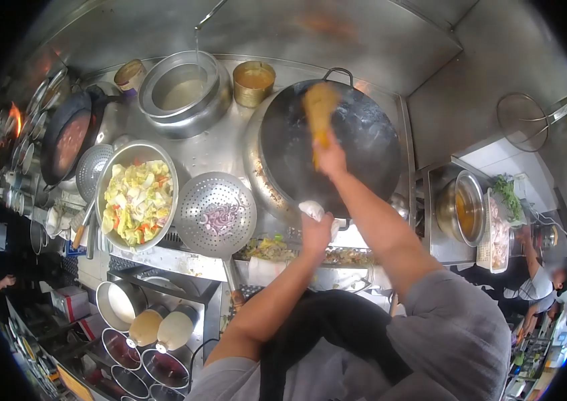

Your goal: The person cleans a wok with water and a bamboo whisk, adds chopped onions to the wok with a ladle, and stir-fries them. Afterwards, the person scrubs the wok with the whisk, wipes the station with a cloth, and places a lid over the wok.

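Note:
A large black wok sits on the stove, with wisps of steam or smoke over its surface. My right hand is wrapped round the handle of a yellowish brush-like tool, blurred by motion, over the wok's upper left part. At the wok's near edge, my left hand grips a white cloth. To the left, a perforated ladle holds sliced purple onion. Beside it stands a metal bowl of cut cabbage with orange-red pieces.
Behind the bowl are a metal pot under a thin water stream and a tin of orange liquid. Another wok stands far left. At right are a steel bowl, a white basket and a co-worker.

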Demonstrator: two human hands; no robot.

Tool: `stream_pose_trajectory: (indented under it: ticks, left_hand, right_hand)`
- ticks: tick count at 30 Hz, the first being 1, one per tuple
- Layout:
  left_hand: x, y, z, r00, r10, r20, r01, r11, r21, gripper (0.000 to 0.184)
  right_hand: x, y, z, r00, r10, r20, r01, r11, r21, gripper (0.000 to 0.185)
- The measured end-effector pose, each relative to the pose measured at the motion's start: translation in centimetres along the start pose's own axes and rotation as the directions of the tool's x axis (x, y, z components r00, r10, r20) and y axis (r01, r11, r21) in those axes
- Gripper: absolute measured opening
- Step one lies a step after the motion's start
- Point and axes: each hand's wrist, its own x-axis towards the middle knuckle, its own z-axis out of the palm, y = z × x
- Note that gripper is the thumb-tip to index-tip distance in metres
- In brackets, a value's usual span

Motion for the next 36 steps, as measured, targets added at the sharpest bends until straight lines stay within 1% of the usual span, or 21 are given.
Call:
stream_pose_trajectory:
  ticks: [2, 4, 6, 7, 9, 12, 14, 16, 17, 18, 19, 21, 22, 23, 24, 26, 28, 30, 32, 34, 36]
  left_hand:
    - [-0.2, 0.9, -0.6, 1.000, 0.030, -0.009, -0.030, 0.999, 0.036, 0.052]
    - [-0.8, 1.7, -0.6, 0.998, 0.059, 0.016, -0.059, 0.998, -0.011, 0.057]
    - [-1.0, 0.7, -0.6, 0.999, 0.010, 0.048, -0.010, 1.000, -0.005, 0.064]
    - [-0.4, 0.7, -0.7, 0.998, 0.003, 0.061, -0.003, 1.000, -0.002, 0.068]
    - [-0.3, 1.0, -1.1, 0.997, 0.040, 0.064, -0.048, 0.991, 0.126, 0.071]
    - [-0.3, 1.5, -1.6, 0.993, 0.055, 0.109, -0.078, 0.974, 0.215, 0.075]
    - [-0.1, 2.0, -2.1, 0.991, 0.042, 0.127, -0.071, 0.971, 0.229, 0.074]
    - [-0.3, 2.0, -1.9, 0.991, 0.003, 0.134, -0.032, 0.976, 0.216, 0.069]
    - [0.2, 1.1, -1.8, 0.991, 0.006, 0.137, -0.029, 0.985, 0.168, 0.063]
    - [1.0, 0.2, -1.9, 0.989, 0.058, 0.135, -0.078, 0.986, 0.150, 0.061]
    - [1.6, -0.8, -1.9, 0.985, 0.105, 0.134, -0.123, 0.984, 0.133, 0.059]
    - [-0.2, 0.9, -1.9, 0.991, 0.035, 0.129, -0.053, 0.988, 0.143, 0.057]
    - [-0.4, 0.8, -1.8, 0.992, 0.024, 0.122, -0.042, 0.989, 0.145, 0.057]
    - [-0.3, 0.7, -1.6, 0.994, 0.022, 0.110, -0.038, 0.989, 0.143, 0.058]
    - [0.1, 0.4, -1.3, 0.996, 0.022, 0.089, -0.034, 0.990, 0.134, 0.058]
    - [0.8, -1.0, -1.3, 0.993, 0.071, 0.090, -0.085, 0.983, 0.162, 0.057]
    - [-0.2, 0.7, -1.1, 0.997, 0.032, 0.075, -0.043, 0.988, 0.150, 0.056]
    - [1.4, -2.2, -1.4, 0.995, 0.079, 0.065, -0.090, 0.978, 0.187, 0.055]
    - [2.2, -3.2, -1.3, 0.989, 0.130, 0.067, -0.142, 0.966, 0.216, 0.061]
    - [1.7, -3.1, -1.5, 0.987, 0.150, 0.065, -0.162, 0.954, 0.253, 0.071]
    - [1.1, -2.2, -1.4, 0.991, 0.129, 0.041, -0.135, 0.944, 0.300, 0.074]
  right_hand:
    - [-3.6, 0.9, -1.8, 0.906, -0.235, 0.353, 0.256, 0.967, -0.012, 0.070]
    - [-6.7, -2.5, -10.9, 0.687, -0.059, 0.724, 0.233, 0.962, -0.142, 0.068]
    - [-2.4, 1.9, -17.0, 0.774, -0.075, 0.628, 0.557, 0.552, -0.620, 0.059]
    - [1.6, 1.9, -19.6, 0.888, 0.171, 0.428, 0.335, 0.398, -0.854, 0.049]
    - [6.2, 3.0, -24.3, 0.996, 0.015, 0.090, 0.062, 0.610, -0.790, 0.048]
    - [6.7, 2.9, -19.6, 0.886, 0.019, -0.464, -0.175, 0.939, -0.297, 0.054]
    - [5.5, 3.6, -12.5, 0.949, 0.120, -0.292, -0.193, 0.953, -0.233, 0.060]
    - [1.6, 3.8, -5.1, 0.997, -0.014, 0.072, 0.049, 0.852, -0.521, 0.070]
    - [-2.8, -0.5, -4.6, 0.958, -0.005, 0.288, 0.122, 0.913, -0.390, 0.070]
    - [-4.2, 1.4, -1.8, 0.940, -0.160, 0.301, 0.247, 0.929, -0.275, 0.070]
    - [-6.7, -1.1, -5.1, 0.871, -0.148, 0.469, 0.249, 0.955, -0.161, 0.071]
    - [-6.3, 1.8, -12.0, 0.716, -0.269, 0.644, 0.596, 0.717, -0.362, 0.069]
    - [-2.8, 4.6, -14.8, 0.755, -0.216, 0.619, 0.605, 0.593, -0.531, 0.062]
    - [1.3, 4.2, -18.0, 0.860, 0.120, 0.496, 0.353, 0.563, -0.748, 0.066]
    - [3.6, 3.8, -19.7, 0.958, 0.142, 0.250, 0.104, 0.641, -0.760, 0.064]
    - [6.2, 2.6, -21.5, 0.939, 0.194, -0.285, -0.301, 0.864, -0.404, 0.062]
    - [4.3, 2.2, -15.9, 0.915, 0.210, -0.343, -0.305, 0.918, -0.252, 0.060]
    - [-0.3, 0.1, -11.4, 0.985, 0.147, 0.092, -0.068, 0.817, -0.573, 0.057]
    - [-4.9, -0.1, -6.4, 0.924, -0.007, 0.382, 0.148, 0.929, -0.339, 0.066]
    - [-7.9, -2.2, -9.3, 0.767, -0.153, 0.623, 0.273, 0.957, -0.102, 0.069]
    - [-5.6, 2.2, -15.6, 0.697, -0.159, 0.699, 0.483, 0.824, -0.294, 0.065]
